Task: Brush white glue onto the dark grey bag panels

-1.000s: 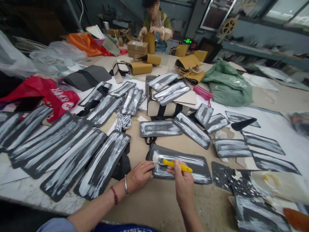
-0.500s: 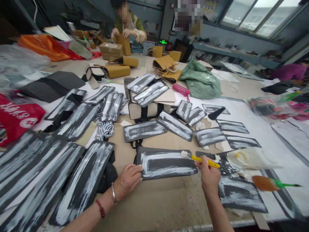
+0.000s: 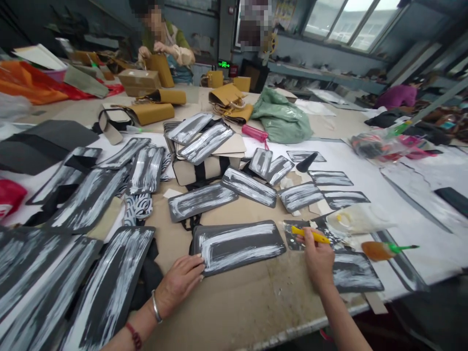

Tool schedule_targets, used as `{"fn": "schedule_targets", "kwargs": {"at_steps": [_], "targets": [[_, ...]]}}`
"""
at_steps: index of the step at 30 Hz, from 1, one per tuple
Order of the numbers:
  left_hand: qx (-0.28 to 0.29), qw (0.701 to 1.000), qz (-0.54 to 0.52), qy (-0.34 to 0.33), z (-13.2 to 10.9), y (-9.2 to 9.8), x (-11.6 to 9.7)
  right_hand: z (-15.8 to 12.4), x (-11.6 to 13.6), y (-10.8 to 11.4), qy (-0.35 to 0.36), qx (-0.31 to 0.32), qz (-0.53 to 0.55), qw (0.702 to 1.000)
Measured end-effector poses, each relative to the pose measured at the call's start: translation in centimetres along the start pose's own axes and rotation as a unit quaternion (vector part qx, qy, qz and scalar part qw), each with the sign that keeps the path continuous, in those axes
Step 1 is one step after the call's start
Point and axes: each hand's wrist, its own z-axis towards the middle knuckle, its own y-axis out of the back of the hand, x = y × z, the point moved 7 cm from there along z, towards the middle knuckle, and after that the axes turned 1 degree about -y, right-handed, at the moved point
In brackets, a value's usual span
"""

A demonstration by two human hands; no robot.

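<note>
A dark grey panel [image 3: 241, 246] with white brushed streaks along its edges lies flat in front of me. My left hand [image 3: 183, 280] grips its lower left corner, fingers on top and the thumb by the edge. My right hand [image 3: 317, 256] is closed around the yellow handle of a brush [image 3: 320, 237]. Right of the panel, the brush head is over a dark piece spotted with white [image 3: 292, 242]; whether it touches is unclear. A pale, glue-smeared container [image 3: 360, 219] lies beyond my right hand, and a streaked panel [image 3: 356, 273] is partly behind my wrist.
Several streaked panels [image 3: 113, 278] cover the left side. More panels rest on a stack of beige pieces [image 3: 201, 170]. An amber bottle with a green nozzle [image 3: 376, 250] lies at right. A green bag [image 3: 281, 117] and mustard bags [image 3: 153, 113] sit farther back, near a person [image 3: 179, 48].
The brush has left the panel's upper right end and moved right onto the spotted dark piece. A white streak now reaches farther along the panel's top. The camera view has turned right.
</note>
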Motion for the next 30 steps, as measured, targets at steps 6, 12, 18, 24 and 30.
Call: {"fn": "schedule_targets", "kwargs": {"at_steps": [6,12,18,24,30], "targets": [[0.007,1.0,0.003,-0.001,-0.4,-0.4,0.1,-7.2,4.9,-3.1,0.306,0.07,-0.13,0.941],[-0.003,1.0,-0.006,0.005,-0.4,-0.1,0.0,-13.8,8.3,-6.1,0.369,0.152,-0.044,0.916],[0.009,1.0,-0.016,0.015,-0.6,-0.3,0.1,-12.1,7.2,-4.2,0.35,0.05,-0.119,0.928],[0.01,0.999,-0.025,0.038,-0.8,-0.7,0.1,-16.8,10.7,-7.7,0.34,0.187,0.023,0.922],[-0.01,0.999,-0.015,0.05,-0.8,-0.4,-0.1,-15.3,10.5,-7.6,0.344,0.099,-0.022,0.934]]}}
